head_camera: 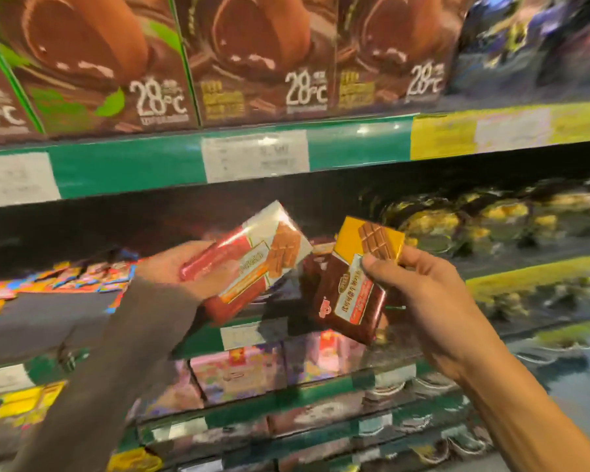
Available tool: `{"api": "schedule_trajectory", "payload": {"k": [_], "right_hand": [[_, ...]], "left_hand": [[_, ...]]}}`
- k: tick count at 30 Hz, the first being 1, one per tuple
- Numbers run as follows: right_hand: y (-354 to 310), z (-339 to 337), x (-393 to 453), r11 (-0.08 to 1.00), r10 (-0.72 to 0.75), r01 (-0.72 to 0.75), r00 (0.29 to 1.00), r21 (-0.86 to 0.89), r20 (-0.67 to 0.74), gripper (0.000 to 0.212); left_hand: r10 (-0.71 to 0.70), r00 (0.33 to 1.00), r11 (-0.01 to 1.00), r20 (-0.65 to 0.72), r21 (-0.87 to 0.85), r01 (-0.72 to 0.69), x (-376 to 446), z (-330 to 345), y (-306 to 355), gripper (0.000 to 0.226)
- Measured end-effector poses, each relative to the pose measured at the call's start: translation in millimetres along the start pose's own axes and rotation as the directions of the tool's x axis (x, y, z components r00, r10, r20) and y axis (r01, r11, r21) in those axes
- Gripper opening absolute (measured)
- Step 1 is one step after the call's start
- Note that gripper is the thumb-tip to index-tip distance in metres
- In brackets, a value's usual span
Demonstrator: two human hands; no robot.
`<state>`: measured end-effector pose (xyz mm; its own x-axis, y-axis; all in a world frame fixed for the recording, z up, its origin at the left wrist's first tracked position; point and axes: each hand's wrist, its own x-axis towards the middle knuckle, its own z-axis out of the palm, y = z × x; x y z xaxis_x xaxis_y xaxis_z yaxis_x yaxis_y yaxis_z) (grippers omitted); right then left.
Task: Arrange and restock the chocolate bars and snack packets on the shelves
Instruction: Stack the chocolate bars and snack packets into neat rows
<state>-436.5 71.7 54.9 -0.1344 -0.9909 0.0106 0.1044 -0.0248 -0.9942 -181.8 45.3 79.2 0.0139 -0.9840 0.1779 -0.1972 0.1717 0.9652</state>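
The left hand [171,267] is gripping a red-and-white chocolate bar [249,264], while the right hand [419,294] is pinching a brown-and-yellow chocolate bar [355,284], both tilted before the green-edged shelf [130,172].

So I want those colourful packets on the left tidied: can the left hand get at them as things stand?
Probably not yet: the left hand is shut on the red chocolate bar, though the colourful packets lie close beside it.

Just one view here, a head cam looking forward and slightly down, tilted, really close to the shelves [252,158]. Both hands sit near the lens in the middle, boxes [259,56] up top, and everything's blurry.
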Motion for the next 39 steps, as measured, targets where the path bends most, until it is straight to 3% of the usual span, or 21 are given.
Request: {"api": "schedule_trajectory", "payload": {"k": [5, 8, 12, 15, 18, 20, 26, 32, 36, 39], "right_hand": [[11.7, -49.7, 1.6, 0.999, 0.018, -0.015, 0.997, 0.042, -0.073, 0.027], [19.3, -59.5, 2.6, 0.996, 0.046, -0.038, 0.994, 0.080, -0.101, 0.018], [29.2, -61.0, 8.0, 0.992, 0.084, -0.070, 0.988, 0.108, -0.131, 0.015], [33.4, -58.7, 12.9, 0.986, 0.118, -0.099, 0.983, 0.134, -0.144, 0.016], [35.7, -54.6, 17.0, 0.984, 0.140, -0.117, 0.975, 0.135, -0.172, 0.024], [36.7, -50.6, 19.7, 0.982, 0.146, -0.118, 0.970, 0.150, -0.196, 0.027], [43.1, -36.0, 25.2, 0.984, 0.125, -0.083, 0.953, 0.160, -0.275, 0.040], [47.7, -25.3, 29.9, 0.986, 0.049, 0.002, 0.951, 0.166, -0.304, 0.049], [53.1, -19.6, 32.0, 0.997, -0.004, 0.024, 0.959, 0.069, -0.283, 0.057], [56.7, -17.6, 32.9, 0.993, -0.078, 0.050, 0.959, -0.108, -0.271, 0.062]], "left_hand": [[0.006, 0.995, 0.975, 0.102, 0.221, -0.029, 40.8, 56.5, 20.9, 0.010], [-0.026, 0.976, 0.935, 0.215, 0.350, -0.052, 68.6, 81.3, 33.0, 0.005], [-0.184, 0.952, 0.817, 0.246, 0.576, 0.009, 101.4, 108.2, 41.2, 0.013], [-0.292, 0.909, 0.802, 0.297, 0.594, 0.064, 125.9, 120.3, 31.7, 0.017], [-0.315, 0.881, 0.778, 0.352, 0.628, 0.027, 144.6, 127.8, 23.5, 0.015], [-0.312, 0.866, 0.758, 0.390, 0.652, -0.020, 156.0, 131.6, 18.5, 0.012], [-0.311, 0.800, 0.697, 0.514, 0.695, -0.175, 184.7, 135.1, -7.6, 0.040], [-0.233, 0.756, 0.700, 0.611, 0.645, -0.306, 200.9, 132.2, -36.6, 0.026], [-0.139, 0.722, 0.642, 0.677, 0.617, -0.455, 205.4, 133.3, -43.0, 0.043], [-0.174, 0.695, 0.599, 0.698, 0.635, -0.487, 207.7, 132.1, -45.9, 0.047]]}}
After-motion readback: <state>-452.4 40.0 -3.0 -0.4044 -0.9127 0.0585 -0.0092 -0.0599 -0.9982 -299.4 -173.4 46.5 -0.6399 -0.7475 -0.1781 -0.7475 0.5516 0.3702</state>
